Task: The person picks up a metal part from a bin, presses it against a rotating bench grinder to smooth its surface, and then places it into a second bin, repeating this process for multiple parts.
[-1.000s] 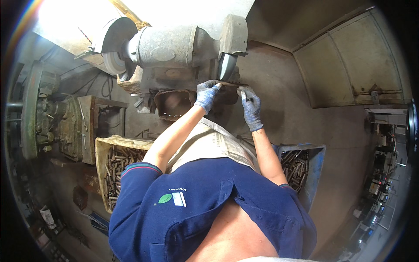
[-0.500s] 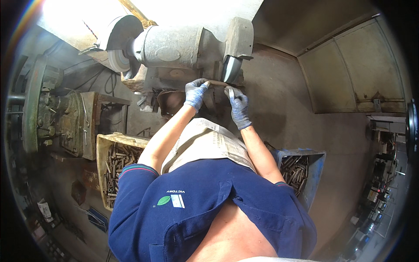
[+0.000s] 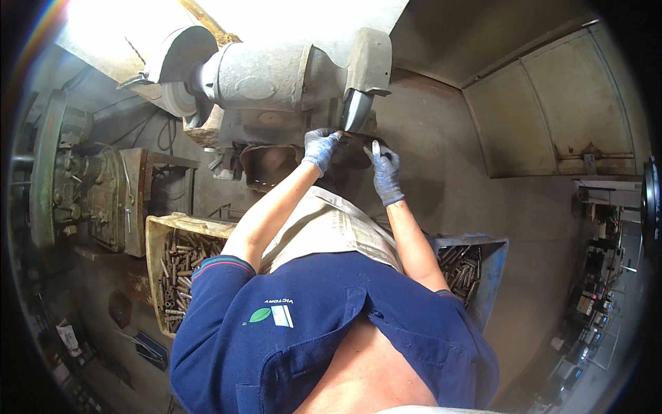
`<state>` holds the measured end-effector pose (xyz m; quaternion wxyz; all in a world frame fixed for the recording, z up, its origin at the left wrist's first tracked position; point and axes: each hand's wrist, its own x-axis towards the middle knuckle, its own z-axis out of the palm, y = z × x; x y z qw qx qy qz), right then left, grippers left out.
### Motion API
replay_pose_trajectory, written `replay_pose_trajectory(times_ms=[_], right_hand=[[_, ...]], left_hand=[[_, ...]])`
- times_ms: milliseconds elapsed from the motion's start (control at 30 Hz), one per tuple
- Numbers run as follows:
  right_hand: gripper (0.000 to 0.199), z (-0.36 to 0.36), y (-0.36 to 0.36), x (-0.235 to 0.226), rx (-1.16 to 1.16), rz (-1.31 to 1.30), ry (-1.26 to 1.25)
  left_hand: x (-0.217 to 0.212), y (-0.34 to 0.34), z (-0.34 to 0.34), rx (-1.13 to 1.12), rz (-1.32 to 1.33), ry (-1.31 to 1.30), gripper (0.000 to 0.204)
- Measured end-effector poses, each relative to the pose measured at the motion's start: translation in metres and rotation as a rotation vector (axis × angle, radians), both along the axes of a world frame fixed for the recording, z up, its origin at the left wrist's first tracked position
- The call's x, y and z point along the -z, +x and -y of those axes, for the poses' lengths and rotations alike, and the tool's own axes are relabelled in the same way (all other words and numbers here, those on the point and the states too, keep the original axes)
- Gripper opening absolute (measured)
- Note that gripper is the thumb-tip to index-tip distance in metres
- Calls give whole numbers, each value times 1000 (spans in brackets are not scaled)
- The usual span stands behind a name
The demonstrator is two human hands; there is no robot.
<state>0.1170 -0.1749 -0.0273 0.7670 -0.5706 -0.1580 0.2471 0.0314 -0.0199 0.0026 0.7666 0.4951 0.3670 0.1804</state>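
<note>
We grip a dark metal rod (image 3: 353, 138) between both gloved hands: left hand (image 3: 321, 149) clamped on one end, right hand (image 3: 385, 172) on the other, rod touching the grinding wheel (image 3: 357, 110).

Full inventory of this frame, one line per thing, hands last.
bench grinder: 1, grey, top centre, a wheel at each end
right grinding wheel: 1, grey, just above the hands
left grinding wheel: 1, pale, upper left under its guard
workpiece: 1, dark, thin, held at the right wheel; details too small to tell
left crate: 1, yellowish, lower left, full of rusty metal rods
right crate: 1, blue-grey, right of the body, holding similar rods
green machine: 1, far left
apron: 1, beige, over the lap
shirt: 1, navy, bottom centre
left hand: blue-gloved, gripping the workpiece's left end
right hand: blue-gloved, gripping its right end
</note>
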Motion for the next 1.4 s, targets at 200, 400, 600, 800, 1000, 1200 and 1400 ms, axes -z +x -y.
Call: replay_pose_trajectory(times_ms=[200,400,600,800,1000,1200,1400], right_hand=[[20,-24,-20,-9,-8,-44,-50],[27,-41,-34,-19,-65,-65,-28],[23,-19,-43,-45,-78,643,-129],[38,19,-63,-92,-45,911,-109],[37,26,-68,-113,1,1039,-100],[27,17,-51,-91,38,880,-169],[24,12,-15,-54,12,898,-274]], left_hand=[[-7,-19,-17,-45,-19,48,7],[22,-28,-37,-136,41,26,9],[-23,-58,-27,-32,174,110,12],[-55,-81,-3,68,267,297,15],[-64,-86,0,89,410,571,19],[-58,-71,-7,171,200,176,12],[-42,-42,-10,204,111,205,14]])
